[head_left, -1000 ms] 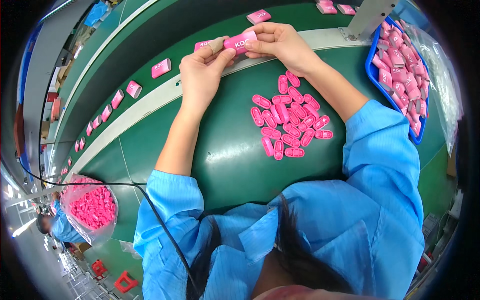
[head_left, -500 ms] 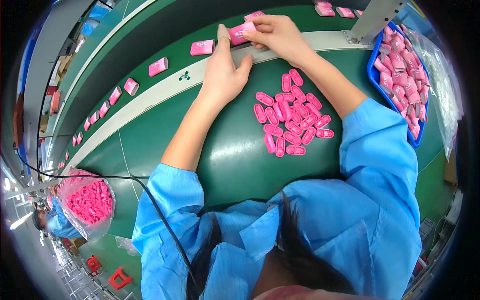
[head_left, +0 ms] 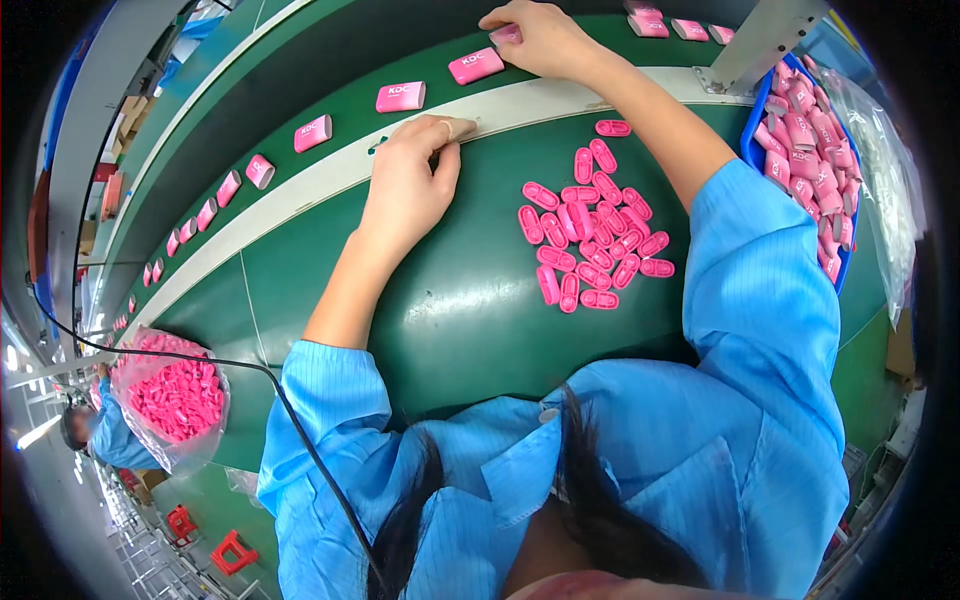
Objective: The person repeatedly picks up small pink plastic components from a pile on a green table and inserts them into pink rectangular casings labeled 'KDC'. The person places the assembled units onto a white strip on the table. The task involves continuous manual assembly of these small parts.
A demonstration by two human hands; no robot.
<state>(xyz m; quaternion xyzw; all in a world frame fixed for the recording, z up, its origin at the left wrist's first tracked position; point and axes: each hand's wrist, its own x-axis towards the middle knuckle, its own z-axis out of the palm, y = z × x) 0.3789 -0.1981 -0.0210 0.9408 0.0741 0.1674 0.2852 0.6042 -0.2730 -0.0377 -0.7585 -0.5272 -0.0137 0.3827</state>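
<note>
My right hand [head_left: 545, 42] reaches over the green belt, its fingers closed on a small pink flattened casing [head_left: 507, 35] that they partly hide. Just left of it, another pink casing [head_left: 475, 65] with white lettering lies on the belt. My left hand [head_left: 412, 165] rests by the pale rail [head_left: 545, 112], fingers bent, thumb apart, nothing visible in it. A light finger cot covers one fingertip. Below the right forearm, several bright pink oval caps [head_left: 597, 225] lie in a loose cluster on the green table. A single oval cap [head_left: 613, 128] lies above them, near the rail.
More pink casings [head_left: 313, 133] are spaced along the curving belt. A blue tray [head_left: 752, 135] heaped with casings stands right, beside clear plastic bags [head_left: 885, 200]. Left is a bag of pink caps [head_left: 175, 400]. A metal post [head_left: 760, 45] rises by the rail; a black cable [head_left: 250, 366] crosses left.
The casing that both hands held now lies on the belt. My right hand has moved up to another casing; my left has drawn back down-left. An oval cap now lies above the cluster.
</note>
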